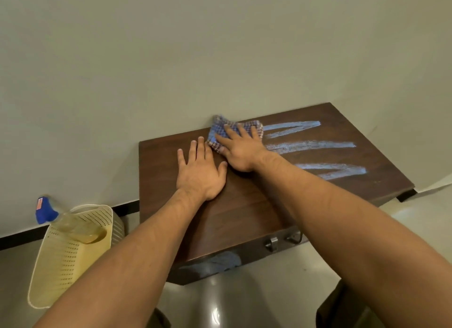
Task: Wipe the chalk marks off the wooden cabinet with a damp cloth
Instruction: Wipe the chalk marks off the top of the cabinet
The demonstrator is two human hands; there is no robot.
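Head view, right hand (241,154) pressing cloth (228,132), no legible writing

We see soft, even, dimmish indoor light. Glare streak on the glossy floor (215,313). Faint shadows under the forearms. Wide-angle bending at edges; near arms and the basket (61,259) slightly soft.

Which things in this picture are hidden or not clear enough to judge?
- Head view: the cabinet top under the checked cloth and both forearms is covered; chalk there is unknown.
- The spray bottle label is too small to read.
- The pale smear on the cabinet front is blurred.
- Cloth dampness cannot be seen.
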